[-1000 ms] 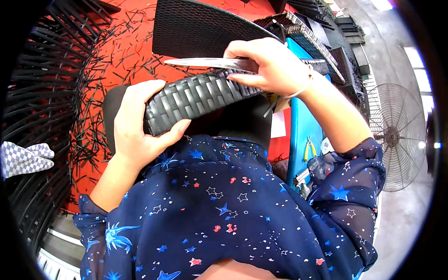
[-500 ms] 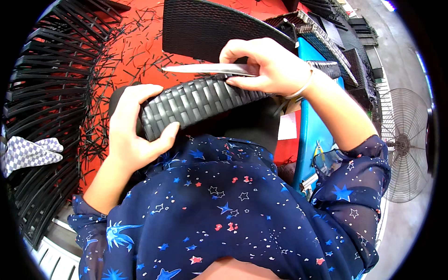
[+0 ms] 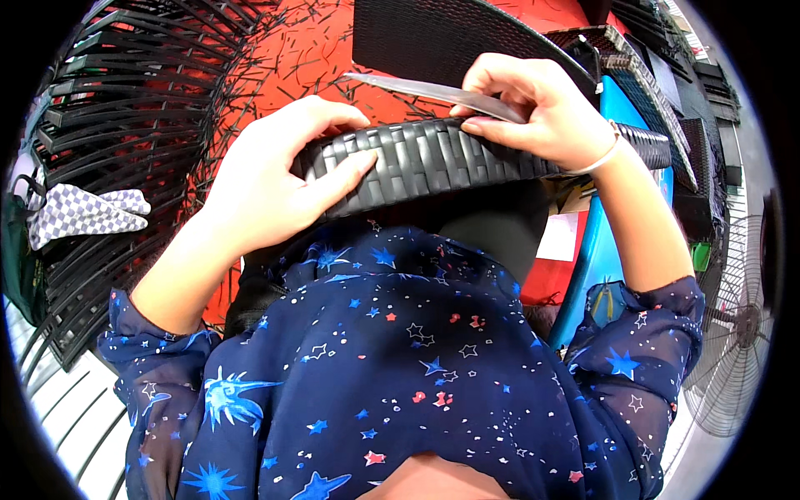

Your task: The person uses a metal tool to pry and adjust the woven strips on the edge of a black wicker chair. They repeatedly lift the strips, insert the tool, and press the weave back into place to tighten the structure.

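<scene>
A curved piece covered in black woven wicker [image 3: 425,162] lies across my lap. My left hand [image 3: 287,171] grips its left end, thumb on the near woven side and fingers over the far edge. In my right hand [image 3: 533,108] is a thin, pointed metal blade [image 3: 425,88], pinched between thumb and fingers, its tip pointing left. That hand rests close over the top edge of the wicker. The blade sits just above the weave, and its handle end is hidden in my fingers.
Black curved slatted frames [image 3: 142,125] are stacked on the left, with a checkered cloth [image 3: 87,215] on them. Black strip scraps litter the red floor [image 3: 287,62]. A dark woven panel [image 3: 442,42] lies ahead. On the right are a blue surface [image 3: 596,242] and a fan [image 3: 742,333].
The wicker piece and both hands have shifted right in view. My left hand has slid further over the left end. The blade has tilted, its tip now higher than its held end.
</scene>
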### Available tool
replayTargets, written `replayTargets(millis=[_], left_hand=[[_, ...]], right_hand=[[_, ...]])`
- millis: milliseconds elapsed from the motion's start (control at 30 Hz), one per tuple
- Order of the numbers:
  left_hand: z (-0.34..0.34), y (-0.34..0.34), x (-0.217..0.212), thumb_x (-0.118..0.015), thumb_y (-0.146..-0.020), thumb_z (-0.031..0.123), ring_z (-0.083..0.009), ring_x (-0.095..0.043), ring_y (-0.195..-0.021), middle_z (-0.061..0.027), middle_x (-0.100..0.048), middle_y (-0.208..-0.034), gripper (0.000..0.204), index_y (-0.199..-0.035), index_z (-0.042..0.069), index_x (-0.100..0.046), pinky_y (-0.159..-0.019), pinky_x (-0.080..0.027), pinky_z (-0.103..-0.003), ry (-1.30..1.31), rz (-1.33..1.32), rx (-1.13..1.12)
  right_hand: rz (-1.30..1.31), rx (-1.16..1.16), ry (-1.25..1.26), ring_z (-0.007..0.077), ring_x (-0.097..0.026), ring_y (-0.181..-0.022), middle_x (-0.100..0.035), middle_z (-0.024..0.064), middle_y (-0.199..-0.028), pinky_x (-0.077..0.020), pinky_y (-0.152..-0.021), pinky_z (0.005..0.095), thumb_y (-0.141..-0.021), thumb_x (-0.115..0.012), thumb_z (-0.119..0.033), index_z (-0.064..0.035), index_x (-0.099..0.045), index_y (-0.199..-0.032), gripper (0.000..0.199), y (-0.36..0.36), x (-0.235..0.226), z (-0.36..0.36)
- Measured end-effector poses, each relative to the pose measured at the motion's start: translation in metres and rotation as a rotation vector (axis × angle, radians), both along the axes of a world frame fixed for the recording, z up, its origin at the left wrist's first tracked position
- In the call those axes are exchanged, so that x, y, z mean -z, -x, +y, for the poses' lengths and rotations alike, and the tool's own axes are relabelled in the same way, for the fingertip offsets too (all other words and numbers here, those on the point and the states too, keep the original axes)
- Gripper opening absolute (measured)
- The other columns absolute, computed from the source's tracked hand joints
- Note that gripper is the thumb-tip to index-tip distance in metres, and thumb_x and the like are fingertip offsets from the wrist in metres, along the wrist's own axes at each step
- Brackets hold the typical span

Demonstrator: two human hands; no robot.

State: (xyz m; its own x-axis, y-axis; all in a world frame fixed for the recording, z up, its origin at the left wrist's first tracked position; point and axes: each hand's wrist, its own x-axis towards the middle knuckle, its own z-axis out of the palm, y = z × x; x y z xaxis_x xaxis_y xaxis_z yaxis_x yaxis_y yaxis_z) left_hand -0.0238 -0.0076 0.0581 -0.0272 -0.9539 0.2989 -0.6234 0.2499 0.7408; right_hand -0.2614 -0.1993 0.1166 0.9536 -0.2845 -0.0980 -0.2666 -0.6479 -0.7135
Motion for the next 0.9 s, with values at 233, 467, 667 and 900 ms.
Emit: replayTargets(millis=[233, 467, 667, 900], left_hand=[[0.024, 0.001, 0.020, -0.072, -0.094, 0.014, -0.0112, -0.066, -0.091, -0.0046, -0.070, -0.099, 0.023, -0.113, 0.002, -0.068, -0.084, -0.053, -0.028, -0.088, 0.492, -0.114], [0.019, 0.017, 0.034, -0.067, -0.095, 0.011, -0.0126, -0.066, -0.095, -0.0061, -0.070, -0.103, 0.023, -0.116, 0.000, -0.067, -0.087, -0.052, -0.029, 0.031, 0.503, -0.055], [0.020, 0.035, 0.049, -0.059, -0.101, 0.016, -0.0101, -0.062, -0.093, -0.0061, -0.070, -0.102, 0.023, -0.117, 0.000, -0.064, -0.085, -0.050, -0.027, 0.081, 0.598, -0.086], [0.016, 0.051, 0.073, -0.046, -0.109, 0.027, -0.0147, -0.064, -0.098, -0.0095, -0.069, -0.106, 0.033, -0.120, -0.001, -0.062, -0.090, -0.049, -0.030, 0.111, 0.741, -0.081]], right_hand=[[-0.033, 0.357, -0.092, -0.0030, -0.050, -0.068, -0.072, -0.0009, -0.102, -0.0368, -0.056, 0.0152, -0.090, -0.075, -0.005, -0.0006, -0.068, -0.116, 0.028, 0.007, -0.007, 0.041], [-0.070, 0.106, 0.344, 0.0016, -0.045, -0.055, -0.067, -0.0003, -0.088, -0.0333, -0.049, 0.0202, -0.083, -0.078, -0.002, -0.0027, -0.070, -0.110, 0.028, 0.000, -0.022, 0.058], [0.042, -0.114, 0.447, 0.0079, -0.049, -0.054, -0.063, 0.0027, -0.077, -0.0388, -0.049, 0.0241, -0.082, -0.078, -0.005, -0.0048, -0.069, -0.103, 0.023, -0.015, -0.022, 0.041], [0.048, -0.363, 0.559, 0.0300, -0.064, -0.071, -0.062, 0.0103, -0.079, -0.0511, -0.063, 0.0366, -0.078, -0.076, -0.004, -0.0051, -0.059, -0.097, 0.025, -0.022, -0.018, 0.028]])
